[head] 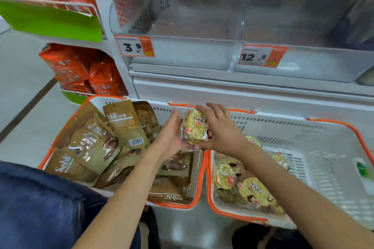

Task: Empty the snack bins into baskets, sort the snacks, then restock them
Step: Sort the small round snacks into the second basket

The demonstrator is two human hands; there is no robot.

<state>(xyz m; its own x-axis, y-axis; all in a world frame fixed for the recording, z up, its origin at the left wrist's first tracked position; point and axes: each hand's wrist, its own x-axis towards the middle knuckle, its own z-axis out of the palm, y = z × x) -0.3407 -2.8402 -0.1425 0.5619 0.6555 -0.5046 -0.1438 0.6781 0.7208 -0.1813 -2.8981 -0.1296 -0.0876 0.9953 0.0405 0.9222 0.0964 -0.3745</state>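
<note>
Both hands (172, 133) (220, 131) holding rice-cracker pack (195, 129), above baskets (323, 127), clear bins (182, 54) behind

Shop aisle, seen from above.
White metal shelving (222, 85) stood on a pale glossy floor (24, 79) (crossed by one dark stripe (28, 107)), with orange price tags (134, 46) and green shelf strips (50, 20).
</note>
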